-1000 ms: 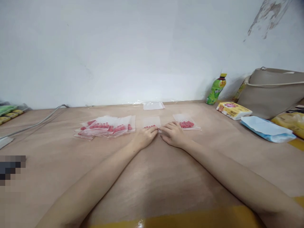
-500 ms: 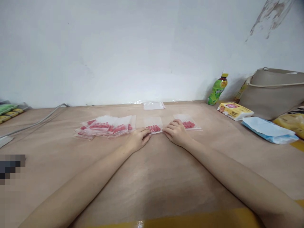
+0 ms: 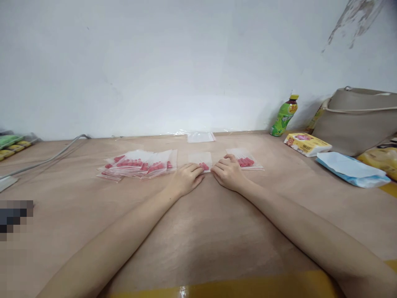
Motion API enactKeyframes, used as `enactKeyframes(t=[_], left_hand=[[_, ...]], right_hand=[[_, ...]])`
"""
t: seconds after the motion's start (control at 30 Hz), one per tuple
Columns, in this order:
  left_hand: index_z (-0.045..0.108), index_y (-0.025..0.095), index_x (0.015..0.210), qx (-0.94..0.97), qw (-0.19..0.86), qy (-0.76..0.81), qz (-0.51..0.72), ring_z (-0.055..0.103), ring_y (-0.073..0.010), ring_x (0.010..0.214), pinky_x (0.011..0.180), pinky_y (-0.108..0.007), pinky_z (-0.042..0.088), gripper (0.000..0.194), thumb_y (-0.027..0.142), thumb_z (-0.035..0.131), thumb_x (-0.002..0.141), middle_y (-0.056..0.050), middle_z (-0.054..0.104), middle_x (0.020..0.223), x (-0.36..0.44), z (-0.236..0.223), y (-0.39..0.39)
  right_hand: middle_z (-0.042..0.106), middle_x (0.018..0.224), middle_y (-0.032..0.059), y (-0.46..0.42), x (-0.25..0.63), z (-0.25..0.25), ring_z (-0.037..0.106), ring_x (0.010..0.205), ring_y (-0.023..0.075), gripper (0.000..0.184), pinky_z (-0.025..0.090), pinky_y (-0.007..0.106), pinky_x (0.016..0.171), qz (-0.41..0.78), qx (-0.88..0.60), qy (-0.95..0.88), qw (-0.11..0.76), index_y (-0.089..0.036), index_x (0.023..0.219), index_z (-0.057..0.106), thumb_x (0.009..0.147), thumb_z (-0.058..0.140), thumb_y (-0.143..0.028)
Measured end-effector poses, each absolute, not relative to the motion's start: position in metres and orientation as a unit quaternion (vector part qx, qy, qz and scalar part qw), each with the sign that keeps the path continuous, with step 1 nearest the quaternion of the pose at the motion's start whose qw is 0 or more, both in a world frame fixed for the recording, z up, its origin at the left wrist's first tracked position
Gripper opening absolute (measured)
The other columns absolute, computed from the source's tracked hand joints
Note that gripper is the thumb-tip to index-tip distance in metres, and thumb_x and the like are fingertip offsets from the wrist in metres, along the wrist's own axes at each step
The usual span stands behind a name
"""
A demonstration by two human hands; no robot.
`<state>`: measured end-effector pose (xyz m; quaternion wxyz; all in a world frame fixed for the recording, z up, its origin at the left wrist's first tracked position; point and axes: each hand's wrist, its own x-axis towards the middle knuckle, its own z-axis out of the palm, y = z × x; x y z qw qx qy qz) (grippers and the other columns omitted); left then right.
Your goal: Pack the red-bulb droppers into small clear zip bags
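Observation:
A small clear zip bag (image 3: 200, 157) with red pieces inside lies flat in the middle of the table, its zip edge toward me. My left hand (image 3: 188, 179) is closed on the left part of that edge and covers some of the red pieces. At the bag's right corner, my right hand (image 3: 228, 173) pinches the edge with curled fingers. Just right of that hand rests another zip bag (image 3: 246, 160) with red pieces. To the left is an overlapping pile of filled zip bags (image 3: 136, 164). Flat bags (image 3: 201, 137) without visible red pieces lie by the wall.
On the right stand a green bottle (image 3: 283, 116), a yellow tissue pack (image 3: 307, 145), a blue-white packet (image 3: 352, 169) and a grey bag (image 3: 356, 120). A grey cable (image 3: 58, 155) and green-yellow packets (image 3: 14, 148) are at the left. A wall (image 3: 155, 70) bounds the back.
My left hand slid left along the zip edge, uncovering more red pieces, then came back right and covers them again. My right hand stays near the bag's right corner.

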<state>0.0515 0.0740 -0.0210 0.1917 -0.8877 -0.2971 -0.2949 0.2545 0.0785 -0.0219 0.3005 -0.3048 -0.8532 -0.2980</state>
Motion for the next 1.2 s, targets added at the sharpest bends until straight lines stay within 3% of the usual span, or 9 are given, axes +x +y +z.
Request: enactKeyframes(t=[0.4, 0.67, 0.87, 1.2], left_hand=[[0.057, 0.013, 0.067, -0.897, 0.300, -0.217, -0.239, 0.058, -0.0176, 0.068, 0.065, -0.031, 0.044, 0.025, 0.012, 0.042, 0.087, -0.006, 0.061, 0.068, 0.075, -0.018, 0.087], [0.057, 0.015, 0.070, -0.896, 0.312, -0.216, -0.229, 0.057, -0.0165, 0.071, 0.069, -0.031, 0.045, 0.029, 0.013, 0.036, 0.091, -0.006, 0.061, 0.073, 0.064, -0.015, 0.086], [0.058, 0.018, 0.077, -0.898, 0.307, -0.219, -0.228, 0.057, -0.0152, 0.077, 0.087, -0.038, 0.042, 0.026, 0.013, 0.037, 0.091, -0.004, 0.063, 0.076, 0.030, -0.008, 0.077], [0.059, 0.016, 0.082, -0.890, 0.307, -0.237, -0.239, 0.059, -0.0159, 0.075, 0.082, -0.037, 0.045, 0.024, 0.009, 0.037, 0.089, -0.007, 0.064, 0.082, 0.009, -0.010, 0.069]], right_hand=[[0.060, 0.061, 0.0021, 0.075, 0.252, -0.018, 0.046, 0.064, 0.0129, 0.026, 0.026, 0.033, 0.079, -0.301, -0.298, -0.854, 0.303, -0.016, 0.070, 0.061, 0.086, 0.041, -0.018], [0.059, 0.062, 0.0018, 0.077, 0.256, -0.020, 0.046, 0.065, 0.0130, 0.026, 0.025, 0.034, 0.082, -0.296, -0.311, -0.849, 0.306, -0.016, 0.068, 0.058, 0.086, 0.040, -0.017], [0.060, 0.063, 0.0019, 0.080, 0.260, -0.022, 0.047, 0.065, 0.0128, 0.024, 0.025, 0.034, 0.083, -0.289, -0.316, -0.843, 0.325, -0.016, 0.067, 0.056, 0.086, 0.042, -0.019], [0.061, 0.066, 0.0025, 0.081, 0.264, -0.023, 0.049, 0.067, 0.0134, 0.021, 0.026, 0.034, 0.081, -0.275, -0.331, -0.842, 0.324, -0.016, 0.069, 0.057, 0.085, 0.044, -0.022]])
